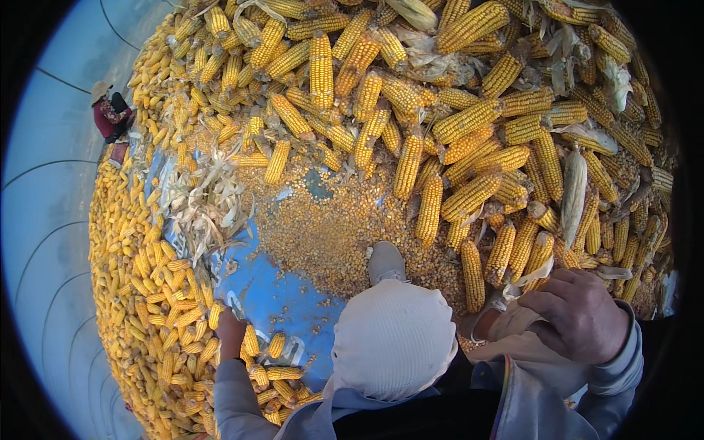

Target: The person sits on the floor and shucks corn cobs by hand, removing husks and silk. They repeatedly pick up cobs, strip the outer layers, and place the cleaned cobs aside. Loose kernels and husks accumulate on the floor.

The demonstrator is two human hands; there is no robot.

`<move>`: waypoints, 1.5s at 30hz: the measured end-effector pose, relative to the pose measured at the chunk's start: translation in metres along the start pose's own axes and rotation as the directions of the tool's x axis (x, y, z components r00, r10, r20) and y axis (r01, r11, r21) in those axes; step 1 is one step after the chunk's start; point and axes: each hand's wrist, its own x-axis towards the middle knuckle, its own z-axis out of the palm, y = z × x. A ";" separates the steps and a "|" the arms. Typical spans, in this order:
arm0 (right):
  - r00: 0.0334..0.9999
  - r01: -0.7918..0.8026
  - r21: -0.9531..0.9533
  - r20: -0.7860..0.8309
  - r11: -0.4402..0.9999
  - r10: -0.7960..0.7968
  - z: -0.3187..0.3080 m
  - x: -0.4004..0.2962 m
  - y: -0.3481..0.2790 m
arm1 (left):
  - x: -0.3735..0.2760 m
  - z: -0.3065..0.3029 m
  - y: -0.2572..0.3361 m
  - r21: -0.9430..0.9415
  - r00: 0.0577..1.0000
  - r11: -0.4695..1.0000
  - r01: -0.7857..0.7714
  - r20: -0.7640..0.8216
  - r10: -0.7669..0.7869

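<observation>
My left hand (pixel 231 331) reaches out at the lower left, its fingers at a corn cob (pixel 215 315) on the edge of a large pile of husked cobs (pixel 148 324). Whether the fingers grip that cob cannot be told. My right hand (pixel 584 316) is raised over my right leg, beside a heap of cobs (pixel 467 192). Its fingers are bent, and their inner side is hidden, so I cannot tell whether anything is in them. A cob partly in its husk (pixel 573 192) lies on the heap above this hand.
Loose corn kernels (pixel 330 242) cover part of a blue tarp (pixel 264 291) before my knee. Dry husks (pixel 206 206) lie in a clump at the left. My shoe (pixel 386 262) stands among the kernels. Another person (pixel 110 113) sits far off at the upper left, beside the pile.
</observation>
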 end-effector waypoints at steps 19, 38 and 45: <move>0.974 -0.223 -0.065 -0.052 0.973 0.220 -0.002 0.006 0.006 | 0.000 0.010 0.478 -0.911 0.822 0.413 -0.015 0.224 0.524; 0.970 -0.233 -0.176 -0.118 0.956 0.215 0.020 -0.037 -0.045 | -0.056 0.043 0.463 -0.946 0.454 0.260 0.193 0.321 0.831; 0.930 -0.304 -0.093 -0.243 0.948 0.275 0.027 -0.050 -0.033 | 0.000 0.052 0.315 -0.795 0.708 -0.362 0.487 0.115 0.697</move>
